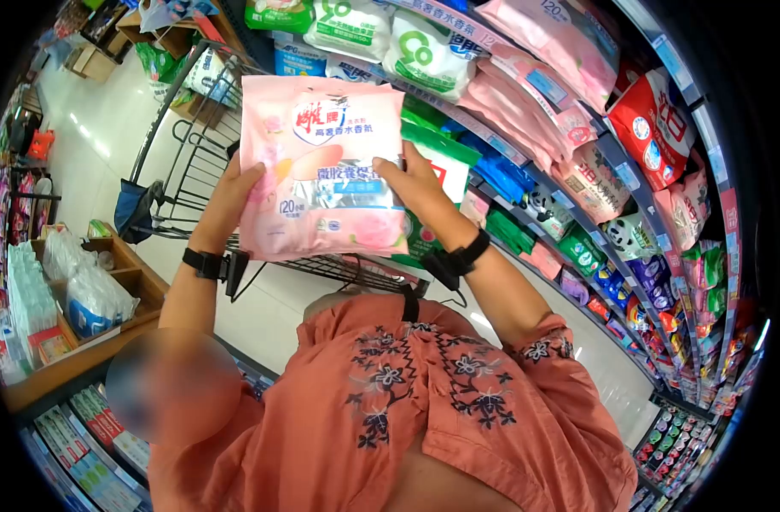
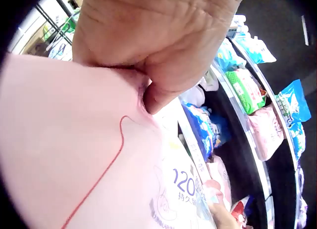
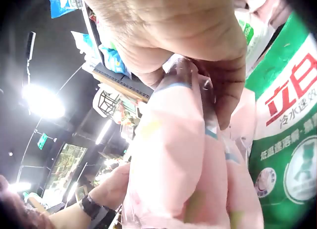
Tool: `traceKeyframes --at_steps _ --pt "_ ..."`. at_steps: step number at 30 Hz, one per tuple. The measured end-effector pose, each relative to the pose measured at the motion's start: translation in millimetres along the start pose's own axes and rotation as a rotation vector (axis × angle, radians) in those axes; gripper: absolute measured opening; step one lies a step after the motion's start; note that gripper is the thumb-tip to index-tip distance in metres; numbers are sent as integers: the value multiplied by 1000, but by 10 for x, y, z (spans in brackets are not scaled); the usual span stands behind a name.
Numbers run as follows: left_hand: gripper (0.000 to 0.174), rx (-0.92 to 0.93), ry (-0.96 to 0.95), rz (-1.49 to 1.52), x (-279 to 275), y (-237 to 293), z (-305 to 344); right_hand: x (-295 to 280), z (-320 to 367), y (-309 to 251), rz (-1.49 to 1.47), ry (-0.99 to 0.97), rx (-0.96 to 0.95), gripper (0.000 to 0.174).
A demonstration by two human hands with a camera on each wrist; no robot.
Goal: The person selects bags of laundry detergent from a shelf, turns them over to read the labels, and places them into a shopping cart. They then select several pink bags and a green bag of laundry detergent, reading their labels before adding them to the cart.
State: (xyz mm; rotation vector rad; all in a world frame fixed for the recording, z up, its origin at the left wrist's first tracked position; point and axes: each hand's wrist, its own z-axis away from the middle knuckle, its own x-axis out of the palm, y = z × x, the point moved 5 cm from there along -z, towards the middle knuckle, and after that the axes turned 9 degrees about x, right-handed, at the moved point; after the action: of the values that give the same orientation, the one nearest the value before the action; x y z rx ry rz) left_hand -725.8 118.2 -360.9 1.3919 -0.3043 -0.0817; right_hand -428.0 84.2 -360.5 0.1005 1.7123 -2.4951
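Observation:
A pink laundry detergent bag (image 1: 321,213), printed with flowers and lettering, is held upright over a shopping cart (image 1: 204,132). My left hand (image 1: 228,198) grips its left edge, thumb on the front; in the left wrist view this hand (image 2: 158,36) pinches the pink plastic. My right hand (image 1: 420,182) grips the right edge, its thumb also on the front. Seen from the right wrist, pink layers (image 3: 171,155) lie side by side beneath the right hand (image 3: 173,31), its fingers partly hidden behind them. A large green-and-white detergent bag (image 3: 277,155) stands just behind the pink one.
Shelves of bagged detergent, including a red bag (image 1: 654,128) and white-and-green bags (image 1: 424,55), curve along the right. At the left is a wooden display bin (image 1: 142,294) with plastic-wrapped goods. Pale floor tiles (image 1: 100,162) show beyond the cart.

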Motion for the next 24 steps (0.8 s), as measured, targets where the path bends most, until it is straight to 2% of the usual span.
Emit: traceKeyframes --at_steps 1,5,8,14,17,20,23,24 --pt "54 -20 -8 -34 -143 -11 -75 105 -111 13 -17 -4 -27 51" --pt "57 -38 -94 -79 -489 -28 -348 379 -393 93 -14 -64 82 53" --pt "57 -77 -90 24 -577 -85 -515 487 -511 107 -47 -74 83 52" --pt "60 -124 -134 13 -656 -146 -710 540 -727 259 -125 -4 68 52" --pt "60 -117 -150 8 -806 -336 -797 508 -722 273 -22 -32 151 54" --pt "60 -124 -131 54 -702 -278 -743 531 -699 303 -118 18 9 56" --pt "58 -45 -120 -64 -832 -361 -836 512 -659 188 -21 -34 158 56" --pt "58 -51 -107 -76 -809 -306 -846 507 -668 156 -20 -15 115 56"
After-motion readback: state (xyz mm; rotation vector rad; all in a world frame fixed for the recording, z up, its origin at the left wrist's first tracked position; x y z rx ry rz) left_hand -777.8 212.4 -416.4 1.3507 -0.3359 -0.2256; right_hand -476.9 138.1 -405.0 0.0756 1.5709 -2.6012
